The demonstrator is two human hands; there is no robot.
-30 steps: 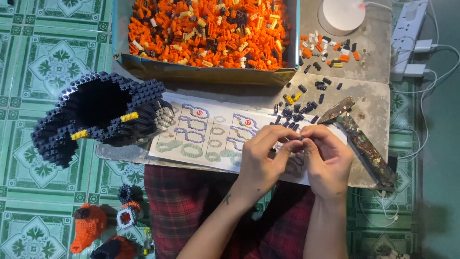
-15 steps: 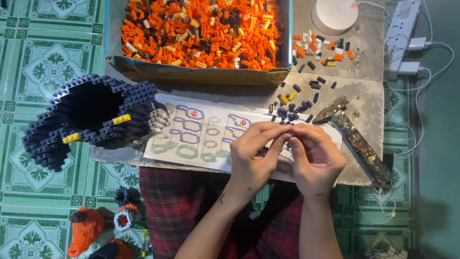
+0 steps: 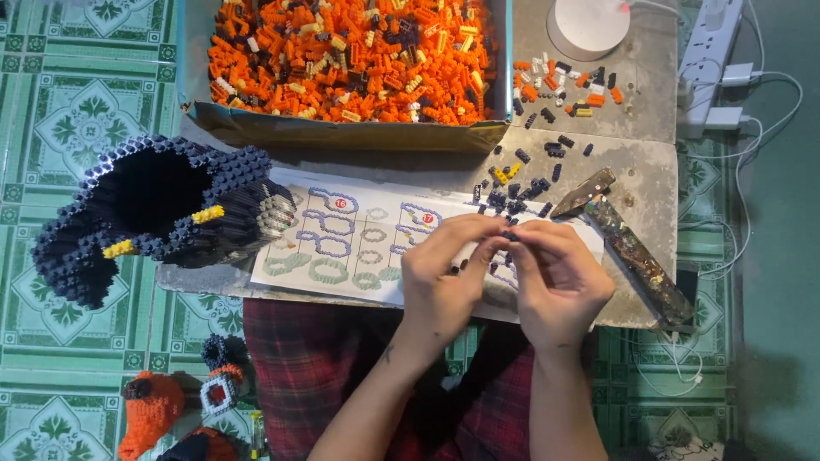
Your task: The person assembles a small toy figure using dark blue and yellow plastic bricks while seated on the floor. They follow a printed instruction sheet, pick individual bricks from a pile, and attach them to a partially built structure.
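Your hands join small dark bricks over the instruction sheet.

Your left hand (image 3: pixel 448 277) and right hand (image 3: pixel 555 277) meet fingertip to fingertip, pinching a small dark brick piece (image 3: pixel 509 235) above the printed sheet (image 3: pixel 342 243). The big dark hollow model (image 3: pixel 154 213) stands well built at the left; loose dark bricks (image 3: pixel 521 188) and a full box of orange bricks (image 3: pixel 350 55) suggest much assembly remains.

Home hobby setup, floor level: green patterned floor tiles (image 3: pixel 68 111), low grey tabletop (image 3: pixel 649 171) across the lap, cardboard box (image 3: pixel 342 135) full of orange building bricks (image 3: pixel 342 51), printed instruction sheet (image 3: pixel 342 248), power strip (image 3: pixel 713 43) with plugged chargers.
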